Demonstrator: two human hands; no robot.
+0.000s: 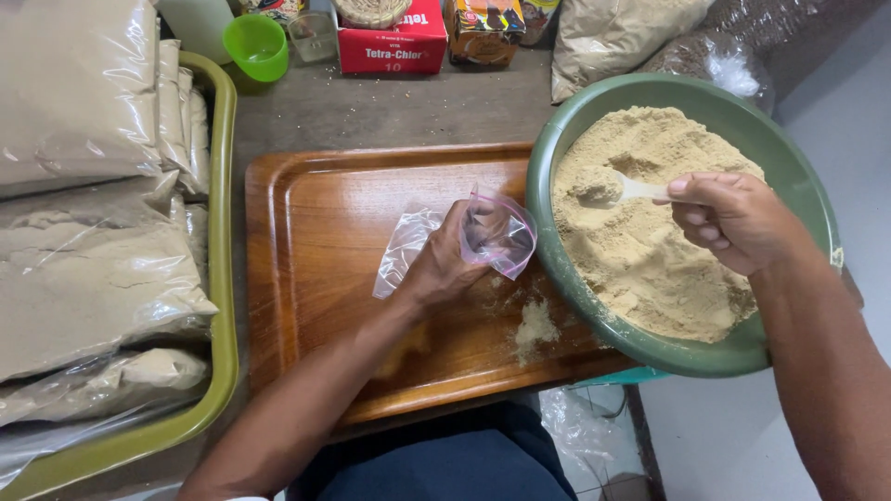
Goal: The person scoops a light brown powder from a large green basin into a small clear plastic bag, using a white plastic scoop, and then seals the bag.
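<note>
My left hand (444, 264) holds a small clear plastic bag (497, 232) open over the wooden tray (316, 232), its mouth turned toward the bowl. My right hand (729, 218) grips a white spoon (631, 190) whose scoop is dug into the tan powder (650, 250). The powder fills a large green bowl (575, 121) that rests on the tray's right end. A little spilled powder (534, 325) lies on the tray below the bag.
An olive-green tray (221, 306) at the left holds several sealed bags of the same powder (83, 269). At the back stand a green cup (257, 46), a red box (392, 42), a small carton (483, 32) and larger sacks (613, 37).
</note>
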